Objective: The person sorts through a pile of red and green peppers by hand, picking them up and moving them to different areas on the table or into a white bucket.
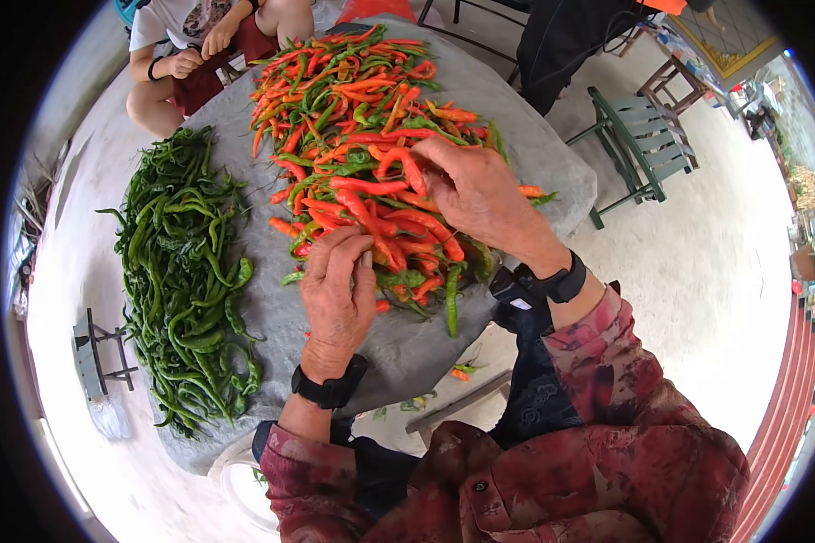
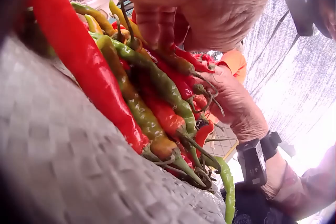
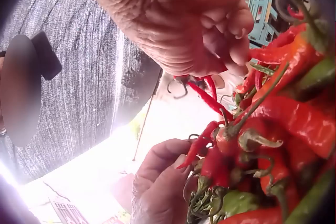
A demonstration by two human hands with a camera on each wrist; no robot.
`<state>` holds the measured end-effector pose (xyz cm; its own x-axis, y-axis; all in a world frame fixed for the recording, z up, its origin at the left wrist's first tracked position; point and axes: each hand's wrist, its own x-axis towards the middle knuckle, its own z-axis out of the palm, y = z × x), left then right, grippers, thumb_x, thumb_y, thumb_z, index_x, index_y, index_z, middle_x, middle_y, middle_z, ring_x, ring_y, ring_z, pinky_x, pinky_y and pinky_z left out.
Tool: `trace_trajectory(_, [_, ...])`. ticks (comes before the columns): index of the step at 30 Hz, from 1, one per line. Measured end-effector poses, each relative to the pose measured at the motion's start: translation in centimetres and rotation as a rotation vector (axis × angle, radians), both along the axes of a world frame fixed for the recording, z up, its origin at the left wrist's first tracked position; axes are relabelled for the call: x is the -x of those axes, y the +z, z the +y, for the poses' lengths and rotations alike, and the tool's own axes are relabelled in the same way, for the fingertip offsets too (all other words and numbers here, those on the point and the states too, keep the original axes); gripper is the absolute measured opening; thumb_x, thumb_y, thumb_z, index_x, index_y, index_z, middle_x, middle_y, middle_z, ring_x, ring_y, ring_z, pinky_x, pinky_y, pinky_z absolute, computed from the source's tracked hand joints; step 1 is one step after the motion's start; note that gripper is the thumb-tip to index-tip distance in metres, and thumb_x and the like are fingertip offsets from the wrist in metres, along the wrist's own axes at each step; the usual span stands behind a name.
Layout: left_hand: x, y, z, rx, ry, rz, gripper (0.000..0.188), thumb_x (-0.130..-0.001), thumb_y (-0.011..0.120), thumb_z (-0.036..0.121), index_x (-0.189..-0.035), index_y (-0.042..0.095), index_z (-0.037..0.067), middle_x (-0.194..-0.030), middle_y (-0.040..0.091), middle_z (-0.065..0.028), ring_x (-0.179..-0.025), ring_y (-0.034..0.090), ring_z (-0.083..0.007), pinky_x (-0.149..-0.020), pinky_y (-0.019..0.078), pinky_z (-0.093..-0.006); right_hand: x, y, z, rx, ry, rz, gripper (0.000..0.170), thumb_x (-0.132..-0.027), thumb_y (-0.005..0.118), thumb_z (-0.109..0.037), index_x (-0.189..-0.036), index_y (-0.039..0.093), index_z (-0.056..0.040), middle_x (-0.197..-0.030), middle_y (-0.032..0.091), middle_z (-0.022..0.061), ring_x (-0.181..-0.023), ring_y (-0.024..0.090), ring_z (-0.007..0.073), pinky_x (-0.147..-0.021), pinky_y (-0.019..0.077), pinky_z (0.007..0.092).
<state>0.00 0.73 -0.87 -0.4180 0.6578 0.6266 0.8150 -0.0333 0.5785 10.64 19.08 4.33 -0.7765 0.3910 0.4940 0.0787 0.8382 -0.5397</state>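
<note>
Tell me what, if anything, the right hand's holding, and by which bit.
Can't tell: the right hand is at a red pepper, but any hold is hidden.

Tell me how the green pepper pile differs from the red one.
The green pile looks all green; the red pile mixes red, orange and green. The green pile lies untouched, while the left hand and right hand are at the red pile. The green pile looks narrower than the red pile. Both lie on grey sheeting.
</note>
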Motion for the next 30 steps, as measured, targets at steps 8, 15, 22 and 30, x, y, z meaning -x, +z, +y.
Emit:
trace_trajectory(8, [-0.1,0.2,-0.1,0.023,-0.001,0.018,0.017,-0.086,0.060,-0.005,-0.101,0.061,0.002,-0.105,0.062,-0.0138,-0.085,0.063,-0.0238,-0.065,0.0518,-0.0298,-0.8,0.3,0.1,-0.315,-0.076,-0.051,0.022,-0.077,0.062,-0.002,-0.098,0.057,-0.0064,-0.077,0.061,0.0103,-0.075,0.063,0.0308,-0.062,0.0516,0.0402])
trace_trajectory(15, [-0.1,0.3,-0.1,0.014,0.004,0.027,0.016,-0.086,0.059,-0.004,-0.101,0.061,0.002,-0.105,0.062,-0.0140,-0.085,0.064,-0.0240,-0.064,0.0521,-0.0300,-0.3,-0.3,0.9,-0.288,-0.134,0.111,0.016,-0.080,0.064,-0.005,-0.096,0.059,-0.0061,-0.082,0.061,0.0109,-0.079,0.063,0.0305,-0.066,0.0523,0.0384])
trace_trajectory(22, [0.0,0.6,-0.3,0.007,0.001,0.021,0.016,-0.086,0.058,-0.005,-0.101,0.061,0.002,-0.106,0.062,-0.0144,-0.085,0.064,-0.0243,-0.065,0.0523,-0.0301,0.8,0.3,-0.1,-0.087,-0.145,0.324,0.015,-0.078,0.064,0.002,-0.089,0.061,-0.0078,-0.081,0.060,0.0091,-0.072,0.062,0.0295,-0.061,0.0499,0.0360])
trace_trajectory(30, [0.1,0.8,-0.3,0.006,-0.015,0.016,0.016,-0.086,0.058,-0.004,-0.101,0.061,0.001,-0.106,0.062,-0.0153,-0.085,0.064,-0.0246,-0.066,0.0521,-0.0302,1.2,-0.1,-0.9,0.031,0.063,0.121,0.014,-0.078,0.062,0.004,-0.089,0.059,-0.0050,-0.083,0.060,0.0098,-0.073,0.063,0.0288,-0.061,0.0498,0.0350])
